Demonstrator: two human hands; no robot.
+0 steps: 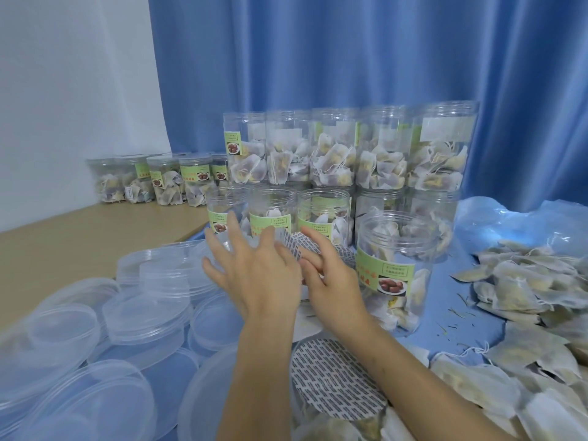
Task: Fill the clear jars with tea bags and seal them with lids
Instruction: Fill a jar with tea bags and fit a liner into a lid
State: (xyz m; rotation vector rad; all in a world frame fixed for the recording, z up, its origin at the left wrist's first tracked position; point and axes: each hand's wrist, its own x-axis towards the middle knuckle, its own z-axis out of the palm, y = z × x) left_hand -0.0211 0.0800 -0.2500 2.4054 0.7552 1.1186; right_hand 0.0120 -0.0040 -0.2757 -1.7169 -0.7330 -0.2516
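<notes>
Brightness: bright and even, a cool soft light over the whole scene.
Colour cast: bluish, strongest on the blue curtain and the blue table cover.
Shadows: faint and soft; a weak one under the left hand and right hand.
Glare: small pale highlights on the clear lids and on the rim of the nearest open jar.
Blur: fingers of both hands slightly smeared; the sealed jars at the back left look soft.
Distortion: wide-angle bending, the stacked jars lean outward and the near edges stretch.
Sharpness: loose tea bags at right moderately crisp; label print unreadable.
</notes>
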